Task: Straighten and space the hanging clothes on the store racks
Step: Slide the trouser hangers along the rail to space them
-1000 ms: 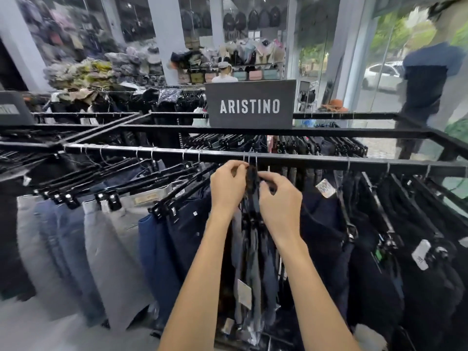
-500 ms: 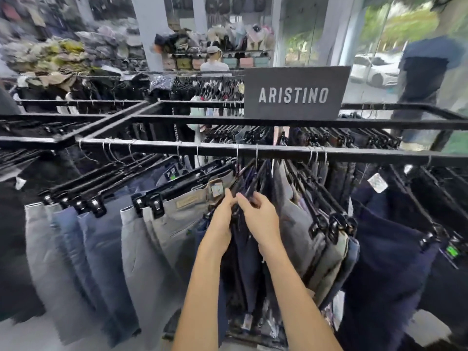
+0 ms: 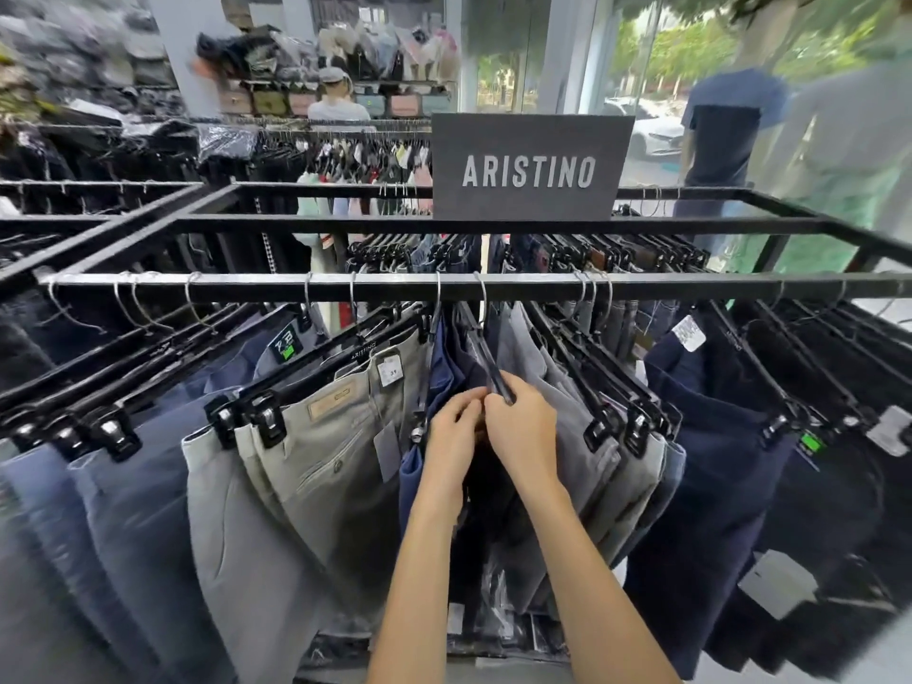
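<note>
Fingers of the right hand (image 3: 524, 429) grasped the black plastic clip hanger (image 3: 486, 362); those of the left hand (image 3: 451, 436) pinched its dark trousers (image 3: 493, 491), likely to straighten them.

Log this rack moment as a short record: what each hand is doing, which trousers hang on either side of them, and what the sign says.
left hand: fingers curled, touching the right hand; what it holds is hidden
right hand: grips the black hanger
rail: hanger hooks unevenly spaced
left of hands: beige trousers on clip hangers
right of hands: grey pairs, then navy trousers
sign: reads ARISTINO, on the bar behind the rail
</note>
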